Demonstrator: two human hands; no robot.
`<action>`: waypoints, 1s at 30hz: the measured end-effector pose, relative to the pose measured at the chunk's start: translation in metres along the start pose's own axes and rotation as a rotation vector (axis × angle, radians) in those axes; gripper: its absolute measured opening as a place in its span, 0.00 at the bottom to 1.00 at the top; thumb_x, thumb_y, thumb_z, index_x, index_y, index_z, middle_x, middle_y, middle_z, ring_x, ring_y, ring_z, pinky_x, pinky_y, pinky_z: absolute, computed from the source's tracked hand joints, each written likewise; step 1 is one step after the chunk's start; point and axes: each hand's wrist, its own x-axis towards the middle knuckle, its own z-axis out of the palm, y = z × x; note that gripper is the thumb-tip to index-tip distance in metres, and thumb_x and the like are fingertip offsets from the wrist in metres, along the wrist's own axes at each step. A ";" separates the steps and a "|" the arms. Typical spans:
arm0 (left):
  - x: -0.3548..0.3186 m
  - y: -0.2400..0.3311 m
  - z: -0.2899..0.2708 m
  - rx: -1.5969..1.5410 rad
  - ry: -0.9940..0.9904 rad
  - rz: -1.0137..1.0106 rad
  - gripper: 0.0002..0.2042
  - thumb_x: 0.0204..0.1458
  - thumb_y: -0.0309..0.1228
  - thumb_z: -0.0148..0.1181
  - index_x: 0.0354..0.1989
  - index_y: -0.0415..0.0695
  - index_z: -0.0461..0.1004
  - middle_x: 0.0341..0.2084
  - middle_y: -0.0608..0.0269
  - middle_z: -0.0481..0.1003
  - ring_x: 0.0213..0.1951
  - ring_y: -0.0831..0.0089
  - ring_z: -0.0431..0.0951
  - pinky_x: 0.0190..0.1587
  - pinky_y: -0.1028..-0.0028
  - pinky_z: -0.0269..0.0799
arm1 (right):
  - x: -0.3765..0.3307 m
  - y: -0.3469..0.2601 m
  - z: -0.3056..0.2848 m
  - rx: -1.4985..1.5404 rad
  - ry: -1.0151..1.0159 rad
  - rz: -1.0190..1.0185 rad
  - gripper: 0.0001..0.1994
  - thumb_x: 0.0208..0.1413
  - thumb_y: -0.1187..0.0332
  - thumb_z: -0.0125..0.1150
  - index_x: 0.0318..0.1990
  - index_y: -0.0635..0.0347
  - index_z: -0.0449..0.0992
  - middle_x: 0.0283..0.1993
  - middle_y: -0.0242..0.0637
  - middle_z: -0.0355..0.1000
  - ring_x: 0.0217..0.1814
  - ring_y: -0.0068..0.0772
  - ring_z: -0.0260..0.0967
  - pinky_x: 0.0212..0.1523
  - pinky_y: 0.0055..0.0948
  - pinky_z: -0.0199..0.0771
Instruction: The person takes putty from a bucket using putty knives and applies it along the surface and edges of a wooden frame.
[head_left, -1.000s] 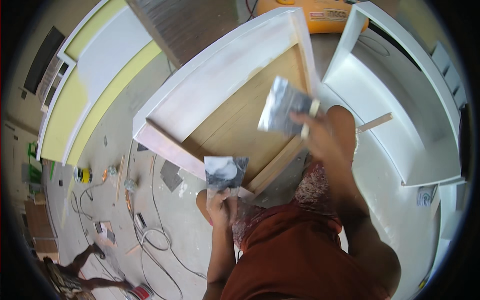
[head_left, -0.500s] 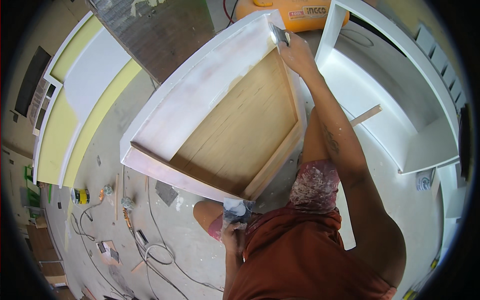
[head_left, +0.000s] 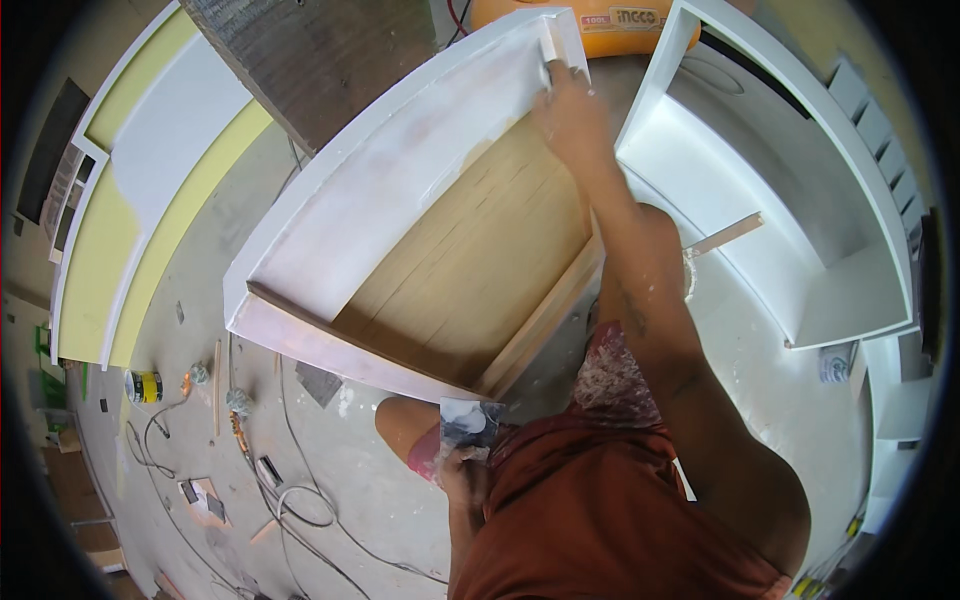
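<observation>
My right hand (head_left: 570,118) reaches to the far corner of a white-painted, tilted wooden box frame (head_left: 400,160). Its fingers close on a putty knife (head_left: 549,68), whose blade shows nearly edge-on at the far side board; hand and blade are somewhat blurred. Inside the frame lies a bare plywood panel (head_left: 480,230) with wood strips along its edges. Close to my lap, my left hand (head_left: 463,476) grips a flat square blade (head_left: 470,420) smeared with white and grey filler. That blade stands just below the frame's near corner; its handle is hidden in my fingers.
An orange tank (head_left: 610,40) stands behind the frame, beside a dark brown board (head_left: 310,60). On the right is a white open cabinet (head_left: 740,160) with a wood stick (head_left: 727,232). To the left are a yellow-and-white panel (head_left: 165,170), a can (head_left: 144,386) and hoses (head_left: 310,505).
My right hand has shifted slightly left and nearer within the view, and its putty knife has turned from showing its face to nearly edge-on. The left hand keeps its hold.
</observation>
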 end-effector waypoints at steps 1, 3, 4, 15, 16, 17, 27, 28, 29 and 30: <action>0.002 -0.002 -0.001 0.072 -0.004 0.076 0.27 0.42 0.22 0.53 0.56 0.36 0.67 0.53 0.55 0.72 0.57 0.58 0.70 0.64 0.60 0.62 | -0.007 -0.009 -0.002 -0.007 0.003 -0.003 0.19 0.56 0.66 0.51 0.53 0.66 0.67 0.45 0.61 0.70 0.45 0.65 0.71 0.50 0.51 0.71; 0.007 -0.001 0.010 0.045 -0.041 0.055 0.27 0.42 0.22 0.53 0.57 0.36 0.66 0.53 0.55 0.72 0.57 0.58 0.71 0.65 0.60 0.62 | -0.025 -0.029 0.000 0.028 -0.017 -0.013 0.18 0.52 0.70 0.58 0.50 0.68 0.67 0.46 0.62 0.68 0.48 0.61 0.70 0.50 0.48 0.72; 0.008 0.001 0.017 0.022 -0.070 0.042 0.28 0.42 0.21 0.53 0.57 0.37 0.66 0.53 0.55 0.72 0.57 0.58 0.71 0.65 0.60 0.61 | -0.035 -0.042 0.000 0.031 -0.022 -0.016 0.18 0.52 0.70 0.58 0.50 0.68 0.67 0.46 0.62 0.68 0.48 0.61 0.70 0.50 0.48 0.72; 0.010 0.015 0.054 0.010 -0.182 0.149 0.31 0.41 0.23 0.56 0.60 0.41 0.63 0.54 0.54 0.71 0.56 0.54 0.72 0.58 0.49 0.69 | -0.124 -0.141 -0.003 0.104 -0.125 -0.151 0.23 0.51 0.77 0.56 0.55 0.81 0.62 0.54 0.72 0.60 0.50 0.59 0.64 0.52 0.39 0.73; 0.009 0.017 0.059 0.007 -0.173 0.160 0.30 0.43 0.24 0.57 0.60 0.42 0.63 0.54 0.55 0.71 0.56 0.55 0.72 0.56 0.49 0.71 | -0.128 -0.143 0.000 0.091 -0.085 -0.165 0.21 0.52 0.78 0.53 0.53 0.81 0.64 0.52 0.70 0.62 0.50 0.57 0.64 0.51 0.36 0.73; 0.007 0.022 0.064 0.007 -0.166 0.168 0.30 0.43 0.24 0.57 0.60 0.42 0.63 0.54 0.55 0.71 0.56 0.55 0.72 0.56 0.49 0.71 | -0.134 -0.149 0.000 0.100 -0.089 -0.168 0.21 0.52 0.78 0.53 0.53 0.81 0.64 0.52 0.70 0.62 0.50 0.57 0.64 0.51 0.36 0.73; 0.027 0.068 0.107 -0.273 -0.300 0.127 0.19 0.65 0.42 0.43 0.59 0.45 0.66 0.51 0.59 0.75 0.43 0.62 0.81 0.29 0.65 0.81 | -0.165 -0.112 -0.092 0.925 -0.463 -0.482 0.23 0.48 0.84 0.59 0.55 0.64 0.70 0.56 0.50 0.65 0.58 0.57 0.65 0.60 0.40 0.67; 0.026 0.067 0.120 -0.287 -0.306 0.152 0.17 0.65 0.41 0.42 0.55 0.46 0.68 0.47 0.57 0.77 0.36 0.63 0.82 0.19 0.71 0.77 | -0.173 -0.105 -0.097 0.925 -0.461 -0.489 0.23 0.48 0.84 0.59 0.55 0.64 0.70 0.56 0.50 0.65 0.58 0.57 0.65 0.60 0.40 0.67; 0.022 0.068 0.145 -0.321 -0.274 0.144 0.16 0.65 0.39 0.43 0.52 0.44 0.69 0.42 0.55 0.78 0.34 0.64 0.82 0.19 0.70 0.78 | -0.183 -0.097 -0.101 1.062 -0.485 -0.584 0.27 0.48 0.83 0.60 0.58 0.60 0.68 0.57 0.49 0.64 0.61 0.54 0.62 0.63 0.40 0.63; 0.026 0.064 0.160 -0.350 -0.122 0.197 0.16 0.64 0.39 0.44 0.53 0.42 0.68 0.39 0.55 0.78 0.32 0.64 0.82 0.18 0.69 0.78 | -0.193 -0.093 -0.101 1.197 -0.509 -0.679 0.31 0.47 0.81 0.61 0.62 0.56 0.65 0.59 0.48 0.63 0.64 0.52 0.59 0.66 0.40 0.60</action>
